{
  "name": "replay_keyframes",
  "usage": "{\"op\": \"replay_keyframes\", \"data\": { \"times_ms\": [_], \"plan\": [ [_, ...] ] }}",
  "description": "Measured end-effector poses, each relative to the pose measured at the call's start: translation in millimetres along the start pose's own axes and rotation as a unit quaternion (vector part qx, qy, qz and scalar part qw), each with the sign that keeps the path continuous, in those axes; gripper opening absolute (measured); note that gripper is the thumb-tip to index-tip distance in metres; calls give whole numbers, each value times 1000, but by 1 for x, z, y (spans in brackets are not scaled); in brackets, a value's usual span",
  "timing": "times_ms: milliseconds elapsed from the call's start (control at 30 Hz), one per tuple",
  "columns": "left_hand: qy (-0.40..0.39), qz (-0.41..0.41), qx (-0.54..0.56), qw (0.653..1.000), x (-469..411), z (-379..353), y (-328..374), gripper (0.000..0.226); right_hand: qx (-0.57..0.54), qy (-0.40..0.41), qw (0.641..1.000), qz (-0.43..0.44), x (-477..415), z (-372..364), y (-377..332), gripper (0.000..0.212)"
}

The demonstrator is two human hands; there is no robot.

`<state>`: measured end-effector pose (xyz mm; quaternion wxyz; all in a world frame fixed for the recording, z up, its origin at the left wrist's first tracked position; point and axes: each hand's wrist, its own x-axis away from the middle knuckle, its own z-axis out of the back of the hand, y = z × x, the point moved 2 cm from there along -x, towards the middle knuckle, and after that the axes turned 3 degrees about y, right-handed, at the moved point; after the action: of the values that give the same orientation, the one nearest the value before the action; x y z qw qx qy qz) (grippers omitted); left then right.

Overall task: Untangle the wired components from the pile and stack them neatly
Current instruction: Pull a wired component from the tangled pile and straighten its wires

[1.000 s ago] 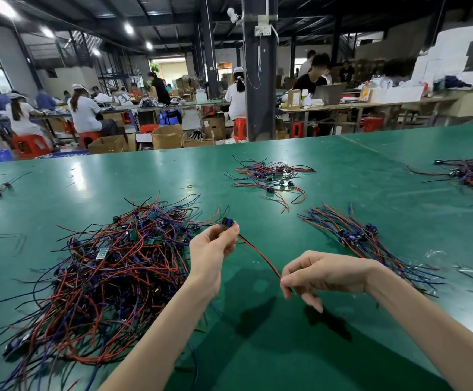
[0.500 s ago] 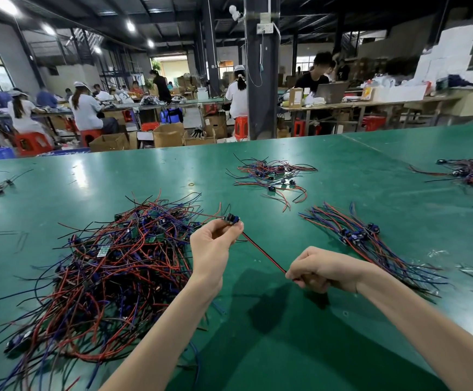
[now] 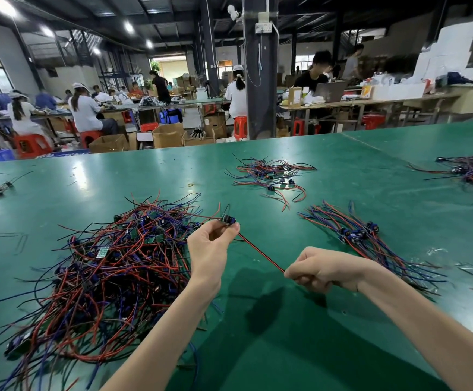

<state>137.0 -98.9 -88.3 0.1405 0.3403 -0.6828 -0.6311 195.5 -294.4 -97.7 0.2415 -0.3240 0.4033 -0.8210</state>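
**One wired part is being stretched clear of the pile**

The left grip (image 3: 210, 249) is pinching a small blue part (image 3: 228, 218) between thumb and fingertips, just off the right edge of the pile (image 3: 111, 263) and raised above the desk (image 3: 342, 153). The right grip (image 3: 320, 270) is curling tight around the far end of that part's red-and-black wire (image 3: 260, 252), farther right of the pile, so the wire is running taut between the two hands.

Thin leads are trailing from the part back toward the pile; whether they are hooked into it is not clear. The tidy bundle (image 3: 356, 235) is lying well to the right of the pile, just beyond the right grip, with its wires all pointing one way.

The risk is probably sitting in those trailing leads. If they are snagging, a harder pull is likely dragging a clump of the pile along or straining the wire where it is joining the part. The small pinch may also be slipping under that tension, letting the part spring back into the tangle. A careless swing toward the bundle could be scattering its combed wires.
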Motion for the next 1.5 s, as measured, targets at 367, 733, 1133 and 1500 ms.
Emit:
{"op": "replay_keyframes", "data": {
  "times_ms": [367, 733, 1133, 1500],
  "plan": [
    [20, 188, 219, 957, -13, 9, 9, 13, -44, -114, 993, 4, 6, 9, -2, 71],
    [-197, 148, 66, 967, 41, -33, -9, 8, -231, 34, 963, 135, -9, -10, -10, 40],
    [-219, 112, 12, 969, 37, -28, -4, 35, -323, 103, 932, 131, -4, -16, -16, 21],
    [-152, 167, 94, 970, 14, -13, 1, 15, -224, 187, 953, 85, 2, 3, -15, 20]
  ]
}}
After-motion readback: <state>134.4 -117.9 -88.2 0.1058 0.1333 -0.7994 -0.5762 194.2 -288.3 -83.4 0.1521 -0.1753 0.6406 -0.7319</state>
